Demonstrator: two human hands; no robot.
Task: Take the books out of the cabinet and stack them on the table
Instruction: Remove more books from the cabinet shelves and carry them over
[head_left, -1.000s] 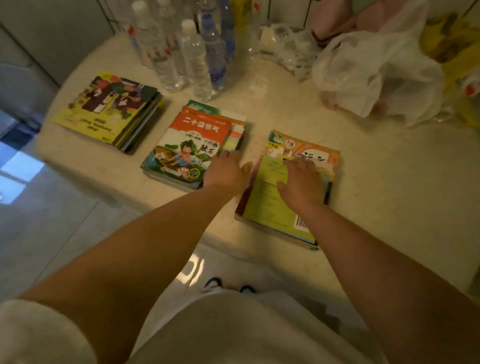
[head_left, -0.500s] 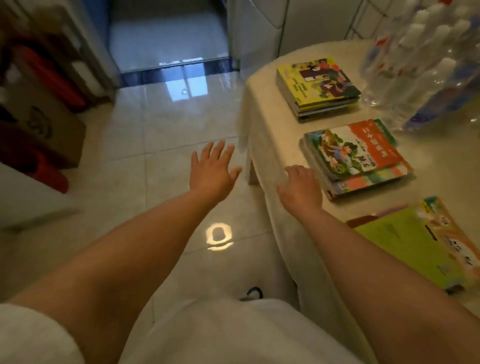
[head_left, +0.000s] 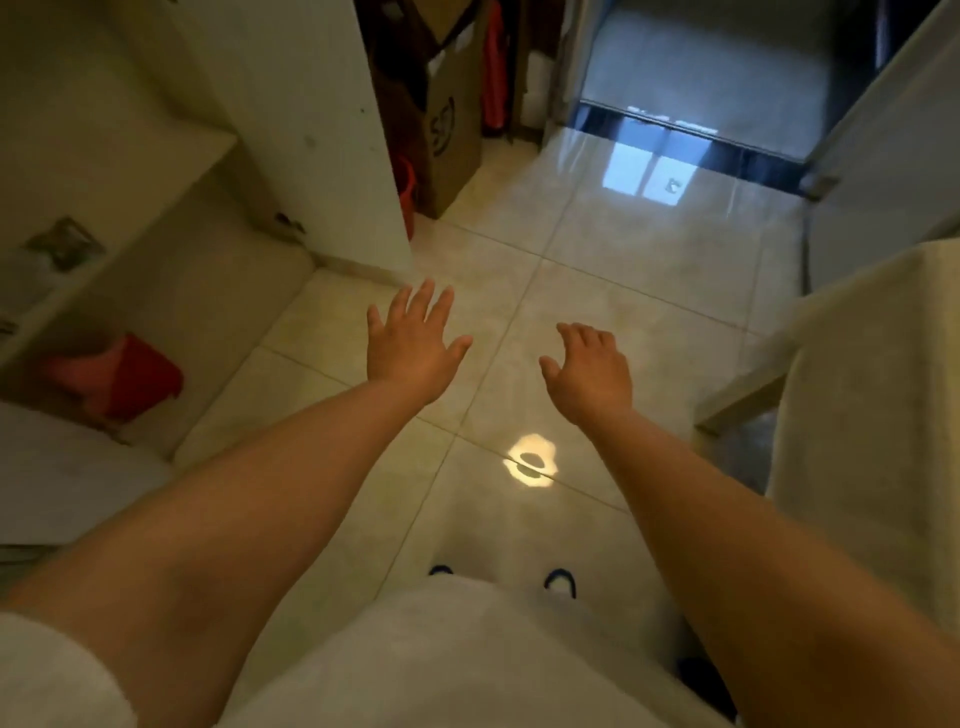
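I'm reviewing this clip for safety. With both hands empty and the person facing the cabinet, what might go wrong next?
1. The tiled floor looks glossy, so a slip seems possible.
2. The open cabinet door stands near the left hand and might get bumped.
3. The table edge sits close beside the right hand, possibly catching an arm.

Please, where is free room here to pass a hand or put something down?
Bare floor tiles lie open between the cabinet and the table, under the left hand and right hand. It is crowded by the cardboard box and red things on the low shelf.
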